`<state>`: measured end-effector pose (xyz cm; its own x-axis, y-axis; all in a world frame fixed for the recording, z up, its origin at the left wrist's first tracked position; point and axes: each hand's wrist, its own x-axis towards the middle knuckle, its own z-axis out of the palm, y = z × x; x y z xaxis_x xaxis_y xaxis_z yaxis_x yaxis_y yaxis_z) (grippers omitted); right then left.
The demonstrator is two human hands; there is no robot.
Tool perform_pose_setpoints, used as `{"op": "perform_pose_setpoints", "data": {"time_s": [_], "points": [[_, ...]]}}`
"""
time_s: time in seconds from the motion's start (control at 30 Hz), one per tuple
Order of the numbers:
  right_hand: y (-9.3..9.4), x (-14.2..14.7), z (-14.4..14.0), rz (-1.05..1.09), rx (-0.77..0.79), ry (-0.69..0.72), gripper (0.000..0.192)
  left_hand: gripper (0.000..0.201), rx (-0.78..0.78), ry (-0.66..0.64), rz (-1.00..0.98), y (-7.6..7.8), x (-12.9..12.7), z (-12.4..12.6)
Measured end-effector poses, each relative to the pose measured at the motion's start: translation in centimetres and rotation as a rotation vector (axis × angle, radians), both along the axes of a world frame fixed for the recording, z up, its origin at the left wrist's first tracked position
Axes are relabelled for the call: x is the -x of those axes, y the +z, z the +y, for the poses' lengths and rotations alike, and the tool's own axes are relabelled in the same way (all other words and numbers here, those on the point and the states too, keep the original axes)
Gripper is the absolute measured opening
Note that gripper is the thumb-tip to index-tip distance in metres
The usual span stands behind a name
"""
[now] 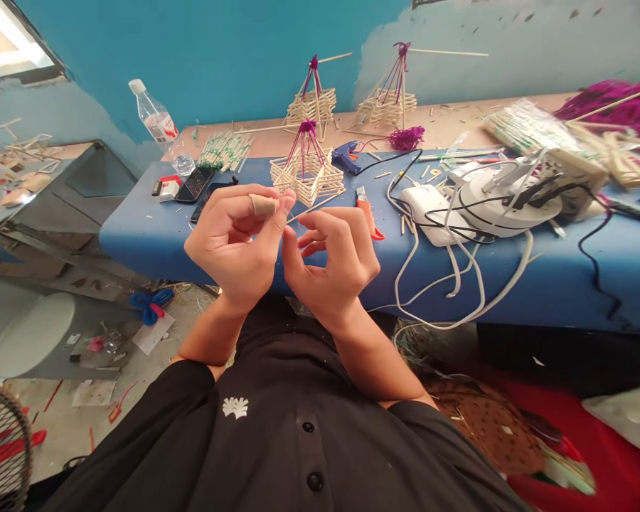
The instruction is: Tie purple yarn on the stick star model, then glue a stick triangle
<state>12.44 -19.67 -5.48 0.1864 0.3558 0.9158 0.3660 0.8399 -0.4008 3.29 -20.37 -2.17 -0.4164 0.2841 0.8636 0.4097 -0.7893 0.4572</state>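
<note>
My left hand (pixel 237 242) and my right hand (pixel 331 259) are raised close together in front of the blue table (pixel 139 238). The left index finger wears a tan bandage or finger cot. A thin wooden stick (pixel 313 207) is pinched between the fingertips of both hands. Just behind the hands on the table stands a star-shaped stack of sticks (pixel 306 178) topped with purple threads gathered to a point.
Two more stick structures (pixel 389 99) stand at the back. A blue glue gun (pixel 346 156), an orange cutter (pixel 367 213), white power strips with tangled cables (pixel 491 199), phones (pixel 195 185), a water bottle (pixel 157 124) and purple yarn (pixel 619 107) lie around. A fan (pixel 3 448) stands at floor left.
</note>
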Motion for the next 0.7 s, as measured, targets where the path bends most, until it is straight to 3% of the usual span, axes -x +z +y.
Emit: {"op": "perform_pose_setpoints", "data": {"time_s": [0.2,0.4,0.7], "points": [[0.1,-0.4,-0.3,0.015,0.038,0.137,0.013,0.019,0.008,0.015,0.013,-0.4,0.5,-0.1],[0.9,-1.3,-0.6,0.004,0.231,0.24,0.01,0.015,-0.04,-0.037,0.074,-0.4,0.8,0.1],[-0.1,-1.1,-1.2,0.046,0.058,0.216,0.013,0.015,-0.094,0.033,0.084,-0.3,1.4,0.8]]}}
